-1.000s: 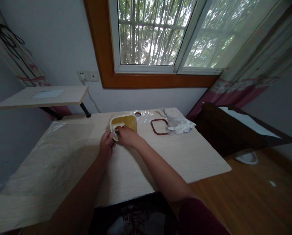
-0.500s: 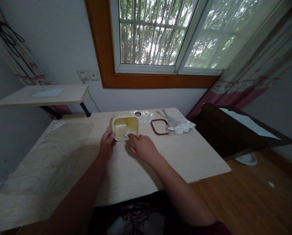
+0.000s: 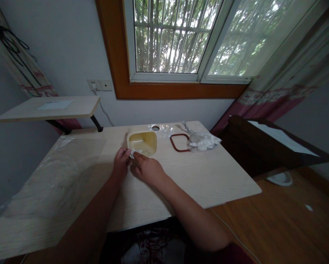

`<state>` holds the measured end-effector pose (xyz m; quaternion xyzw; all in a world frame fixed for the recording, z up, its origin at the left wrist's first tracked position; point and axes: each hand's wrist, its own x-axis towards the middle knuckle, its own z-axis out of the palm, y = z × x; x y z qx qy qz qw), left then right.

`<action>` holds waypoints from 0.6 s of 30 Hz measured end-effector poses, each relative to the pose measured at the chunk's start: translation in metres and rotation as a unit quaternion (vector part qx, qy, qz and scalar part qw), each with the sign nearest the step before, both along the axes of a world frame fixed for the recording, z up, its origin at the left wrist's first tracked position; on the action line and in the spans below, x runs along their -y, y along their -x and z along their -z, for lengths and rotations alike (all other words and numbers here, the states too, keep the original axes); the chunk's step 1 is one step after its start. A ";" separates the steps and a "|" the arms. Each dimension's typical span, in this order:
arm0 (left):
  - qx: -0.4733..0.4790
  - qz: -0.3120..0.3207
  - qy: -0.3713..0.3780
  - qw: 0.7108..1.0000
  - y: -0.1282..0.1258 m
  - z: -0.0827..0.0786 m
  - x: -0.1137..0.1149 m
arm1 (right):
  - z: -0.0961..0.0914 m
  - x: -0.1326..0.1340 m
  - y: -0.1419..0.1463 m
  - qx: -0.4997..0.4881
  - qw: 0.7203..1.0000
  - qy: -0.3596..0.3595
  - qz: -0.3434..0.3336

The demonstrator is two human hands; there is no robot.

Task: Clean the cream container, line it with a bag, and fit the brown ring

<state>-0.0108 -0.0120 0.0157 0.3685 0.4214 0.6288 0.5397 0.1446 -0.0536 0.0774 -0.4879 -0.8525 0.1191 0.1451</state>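
A yellow plastic container (image 3: 144, 139) with rounded corners stands on the table, its hollow side facing me. At its near left corner, my left hand (image 3: 122, 159) is closed on the rim. My right hand (image 3: 148, 167) presses a small crumpled white tissue (image 3: 134, 152) against the near rim, close to the left fingertips. Its fingers are closed over the tissue and partly hide it. To the right of the container lies a reddish-brown rounded square ring (image 3: 173, 143), touched by neither hand.
A clear plastic bag of white tissues (image 3: 204, 141) lies beside the ring. Clear plastic film (image 3: 62, 179) covers the table's left part. A raised shelf (image 3: 49, 108) stands at the back left. The table (image 3: 208, 179) has a round hole near its back edge.
My right hand has moved left along the container's near side with the tissue, from near the middle to the corner by my left hand. My left hand stays on the container.
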 end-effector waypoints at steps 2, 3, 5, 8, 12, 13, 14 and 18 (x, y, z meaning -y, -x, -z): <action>0.000 0.004 -0.003 1.000 0.000 0.001 -0.001 | 0.000 0.000 0.000 -0.004 1.000 0.006 -0.001; -0.001 0.007 -0.002 1.000 0.000 0.001 -0.001 | -0.001 0.000 -0.001 0.000 1.000 0.008 0.002; -0.003 0.010 0.006 1.000 -0.001 0.000 -0.001 | -0.002 0.000 -0.006 0.019 1.000 0.010 0.013; -0.010 0.003 0.020 1.000 -0.002 -0.003 0.000 | -0.002 -0.001 -0.015 0.059 0.998 0.011 0.032; -0.022 -0.012 0.019 1.000 -0.001 -0.003 0.000 | -0.003 -0.006 -0.027 0.107 0.992 0.016 0.064; -0.023 -0.014 0.019 0.999 -0.001 -0.002 -0.001 | -0.003 -0.007 -0.028 0.114 0.991 0.016 0.068; -0.024 -0.014 0.018 0.999 -0.001 -0.002 -0.001 | -0.003 -0.007 -0.029 0.119 0.990 0.015 0.071; -0.021 -0.014 0.009 1.000 -0.001 0.001 -0.003 | -0.003 -0.006 -0.022 0.115 0.991 0.010 0.068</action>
